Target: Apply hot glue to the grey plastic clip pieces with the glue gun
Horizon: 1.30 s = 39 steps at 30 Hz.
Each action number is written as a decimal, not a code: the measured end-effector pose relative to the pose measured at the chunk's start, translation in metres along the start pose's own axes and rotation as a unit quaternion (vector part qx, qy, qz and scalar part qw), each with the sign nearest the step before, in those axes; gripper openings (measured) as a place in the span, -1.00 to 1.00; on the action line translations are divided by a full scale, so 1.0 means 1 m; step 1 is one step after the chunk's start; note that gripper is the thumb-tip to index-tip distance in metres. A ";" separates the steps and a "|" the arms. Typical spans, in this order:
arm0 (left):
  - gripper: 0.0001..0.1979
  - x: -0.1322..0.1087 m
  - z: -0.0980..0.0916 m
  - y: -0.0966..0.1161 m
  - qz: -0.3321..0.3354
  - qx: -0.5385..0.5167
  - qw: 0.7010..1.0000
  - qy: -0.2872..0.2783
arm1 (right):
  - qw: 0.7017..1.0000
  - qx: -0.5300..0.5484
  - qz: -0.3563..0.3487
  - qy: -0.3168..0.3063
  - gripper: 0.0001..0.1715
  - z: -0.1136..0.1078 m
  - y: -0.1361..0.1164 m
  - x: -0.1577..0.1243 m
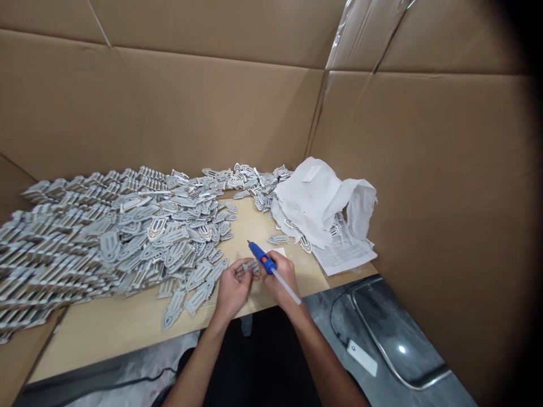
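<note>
My right hand [283, 278] is shut around a blue and orange hot glue gun [262, 258], its nozzle pointing up and left and a clear glue stick [287, 286] jutting from the back. My left hand [231, 288] pinches a small grey snap hair clip [250, 267] close to the gun's body. Left of my hands, a large heap of similar grey clips [106, 237] spreads across the light wooden table [244, 226]. Several loose clips lie beside my left hand.
Crumpled white wrapping paper [316, 198] and a printed sheet [344, 252] lie at the table's back right. Tall cardboard walls [424, 169] rise behind and right. Below the front edge sit a metal-framed dark seat [394, 333] and a black cable.
</note>
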State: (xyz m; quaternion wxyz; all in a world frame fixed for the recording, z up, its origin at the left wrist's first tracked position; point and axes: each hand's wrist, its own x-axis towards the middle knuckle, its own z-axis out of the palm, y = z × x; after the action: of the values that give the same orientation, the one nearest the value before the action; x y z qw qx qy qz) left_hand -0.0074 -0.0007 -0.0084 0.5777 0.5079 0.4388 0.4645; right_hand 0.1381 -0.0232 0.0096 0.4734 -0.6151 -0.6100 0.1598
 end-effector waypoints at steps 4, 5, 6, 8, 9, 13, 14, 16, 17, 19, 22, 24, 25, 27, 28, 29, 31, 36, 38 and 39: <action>-0.58 0.000 0.002 0.001 -0.002 -0.032 0.999 0.029 | 0.999 -0.006 0.005 0.037 -0.94 0.002 0.001 0.000; -0.57 -0.001 0.002 0.003 -0.003 -0.042 0.999 0.028 | 0.999 0.001 0.026 0.036 -0.91 0.002 0.001 0.000; -0.56 -0.001 0.001 0.005 -0.003 -0.047 0.999 0.022 | 0.998 0.013 0.048 0.031 -0.88 0.002 0.000 0.000; -0.57 -0.002 0.001 0.008 0.004 -0.037 0.999 0.007 | 0.996 0.047 0.077 0.011 -0.84 0.001 -0.004 0.002; -0.58 -0.003 0.000 0.010 0.012 -0.020 1.000 0.001 | 0.995 0.064 0.080 0.000 -0.83 0.000 -0.007 0.002; -0.63 -0.001 -0.004 0.006 0.042 0.038 0.998 0.018 | 0.994 0.094 0.041 -0.040 -0.76 -0.008 -0.015 0.002; -0.62 0.000 -0.005 0.003 0.042 0.031 0.998 0.033 | 0.992 0.105 0.027 -0.057 -0.76 -0.012 -0.016 0.001; -0.60 0.003 -0.008 -0.005 0.033 -0.009 0.998 0.055 | 0.986 0.134 0.010 -0.097 -0.76 -0.020 -0.015 -0.003; -0.60 0.004 -0.009 -0.009 0.026 -0.034 0.997 0.061 | 0.982 0.147 0.008 -0.119 -0.74 -0.023 -0.013 -0.005; -0.61 0.006 -0.010 -0.016 0.008 -0.080 0.995 0.063 | 0.976 0.156 0.012 -0.153 -0.68 -0.029 -0.009 -0.010; -0.62 0.006 -0.009 -0.018 -0.017 -0.116 0.991 0.058 | 0.974 0.140 0.015 -0.177 -0.61 -0.030 -0.002 -0.015; -0.60 0.005 -0.008 -0.016 -0.023 -0.121 0.991 0.057 | 0.976 0.127 0.014 -0.174 -0.61 -0.027 -0.001 -0.017; -0.60 0.004 -0.007 -0.014 -0.021 -0.116 0.991 0.059 | 0.977 0.124 0.013 -0.171 -0.63 -0.025 -0.001 -0.017; -0.61 0.003 -0.007 -0.013 -0.010 -0.096 0.993 0.064 | 0.978 0.123 0.012 -0.167 -0.67 -0.021 -0.002 -0.017; -0.61 0.003 -0.008 -0.013 -0.003 -0.084 0.994 0.065 | 0.978 0.124 0.011 -0.169 -0.68 -0.019 -0.003 -0.017; -0.61 0.002 -0.008 -0.014 0.004 -0.073 0.995 0.066 | 0.977 0.124 0.010 -0.171 -0.70 -0.018 -0.004 -0.016; -0.62 0.002 -0.008 -0.015 0.018 -0.057 0.996 0.066 | 0.977 0.126 0.011 -0.173 -0.72 -0.016 -0.005 -0.016; -0.66 0.001 -0.009 -0.015 0.046 -0.007 0.996 0.079 | 0.977 0.123 0.018 -0.173 -0.75 -0.014 -0.006 -0.017; -0.65 0.001 -0.009 -0.014 0.046 0.003 0.995 0.085 | 0.977 0.121 0.016 -0.173 -0.78 -0.013 -0.005 -0.018; -0.64 0.000 -0.009 -0.014 0.046 0.000 0.995 0.083 | 0.978 0.119 0.014 -0.173 -0.79 -0.012 -0.005 -0.019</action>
State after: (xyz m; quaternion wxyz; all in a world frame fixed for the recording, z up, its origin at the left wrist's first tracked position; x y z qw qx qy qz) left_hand -0.0147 0.0007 -0.0234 0.5173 0.4872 0.4616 0.5310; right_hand 0.1408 -0.0455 0.0123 0.4286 -0.5258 -0.6506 0.3414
